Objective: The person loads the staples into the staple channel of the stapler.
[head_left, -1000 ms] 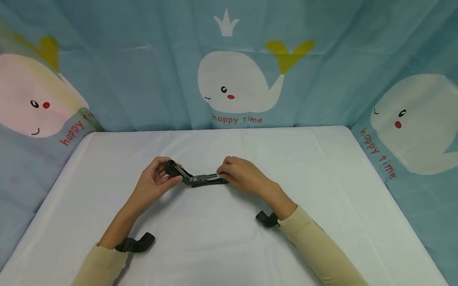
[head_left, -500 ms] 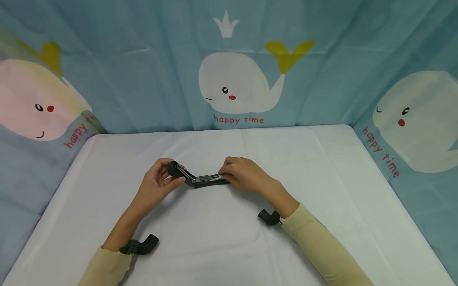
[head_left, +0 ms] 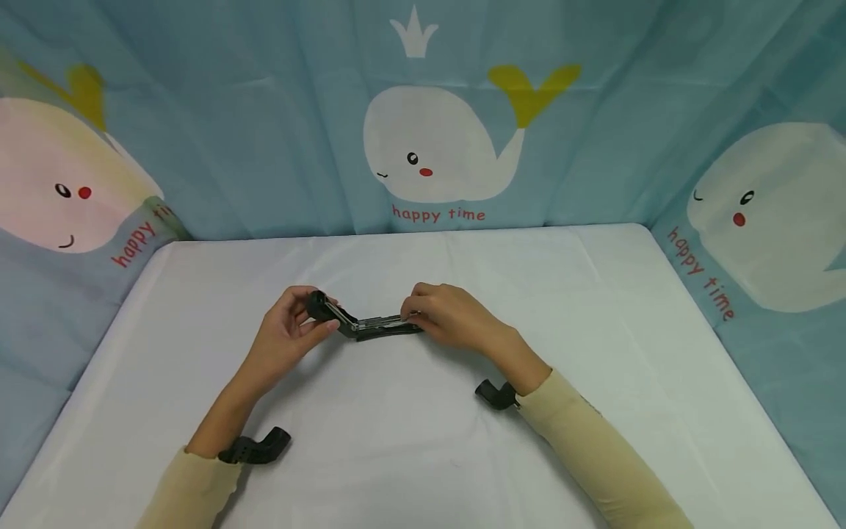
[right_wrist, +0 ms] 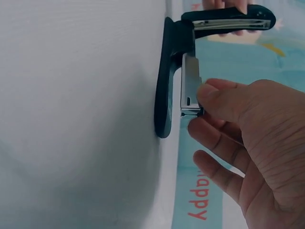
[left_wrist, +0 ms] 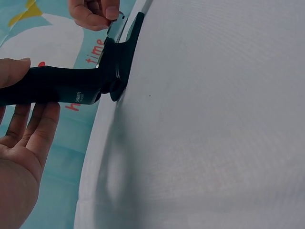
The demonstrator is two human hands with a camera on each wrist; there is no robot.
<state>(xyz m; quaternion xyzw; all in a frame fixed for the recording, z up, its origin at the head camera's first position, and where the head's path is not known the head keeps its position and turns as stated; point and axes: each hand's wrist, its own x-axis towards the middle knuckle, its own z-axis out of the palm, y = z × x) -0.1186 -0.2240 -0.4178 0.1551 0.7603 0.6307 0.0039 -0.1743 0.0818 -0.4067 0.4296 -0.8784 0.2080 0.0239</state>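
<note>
A black stapler (head_left: 386, 328) stands on the white table with its top arm swung up and its metal magazine (right_wrist: 191, 78) exposed. My left hand (head_left: 283, 334) grips the raised top arm (left_wrist: 62, 85) between thumb and fingers, as the left wrist view shows. At the other end, my right hand (head_left: 451, 317) has its thumb and fingertips on the magazine's front end, pinching it; the right wrist view shows the thumb against the metal side. Whether there are staples in the magazine is partly hidden by those fingers. The stapler's base (right_wrist: 163, 95) lies along the tabletop.
White cloth covers the table (head_left: 370, 441). A blue curtain (head_left: 264, 147) with whale prints hangs behind and at both sides. Black wrist-worn devices (head_left: 264, 446) sit at both cuffs.
The head view shifts slightly. The right fingertips have shifted a little on the magazine's end, and a small pale spot beside them earlier is no longer visible. The left hand keeps its grip.
</note>
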